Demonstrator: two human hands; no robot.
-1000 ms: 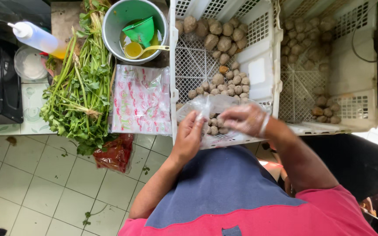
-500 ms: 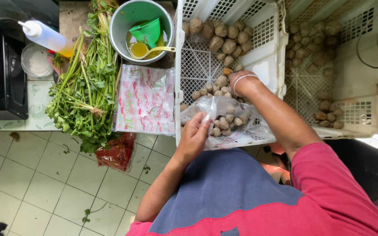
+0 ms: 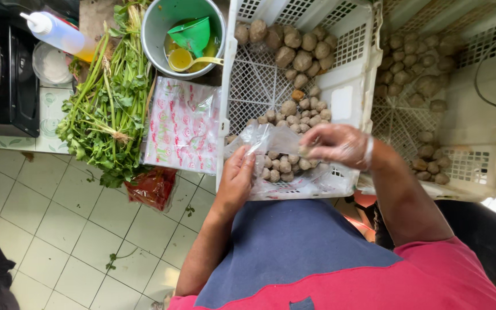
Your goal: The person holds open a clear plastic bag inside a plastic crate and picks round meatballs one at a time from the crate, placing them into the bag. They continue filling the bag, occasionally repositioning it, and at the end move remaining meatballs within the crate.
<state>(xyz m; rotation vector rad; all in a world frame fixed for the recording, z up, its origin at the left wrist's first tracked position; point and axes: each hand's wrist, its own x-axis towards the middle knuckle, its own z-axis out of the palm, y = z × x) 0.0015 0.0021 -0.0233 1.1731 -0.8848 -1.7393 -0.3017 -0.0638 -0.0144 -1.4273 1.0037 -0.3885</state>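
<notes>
The left hand point(image 3: 237, 178) pinches the near-left edge of a clear plastic bag point(image 3: 285, 163), fingers closed on the film and holding its mouth open, while the right hand point(image 3: 340, 144), covered by a thin transparent glove, is curled with its fingertips together at the bag's right side, seemingly around one small brown ball point(image 3: 304, 151); whether it grips more than one cannot be told. The bag rests on the near edge of a white slotted crate point(image 3: 348, 97), already partly filled with the same small balls, and its long axis runs left to right across the crate's near rim. The loose balls point(image 3: 294, 49) lie just beyond the bag, heaped toward the far side of that crate, so the supply sits straight ahead of both hands, and the right hand is the nearer one to it. A second white crate point(image 3: 477, 120) with more balls stands to the right. To the left lie a stack of printed bags point(image 3: 182, 123), a bunch of leafy greens point(image 3: 110, 103), a grey bucket point(image 3: 155, 26) holding a green funnel point(image 3: 193, 34), and a squeeze bottle point(image 3: 58, 34). Compared with half a second ago, the right hand has come back from the loose balls to the bag's mouth, and the left hand has kept its hold.
</notes>
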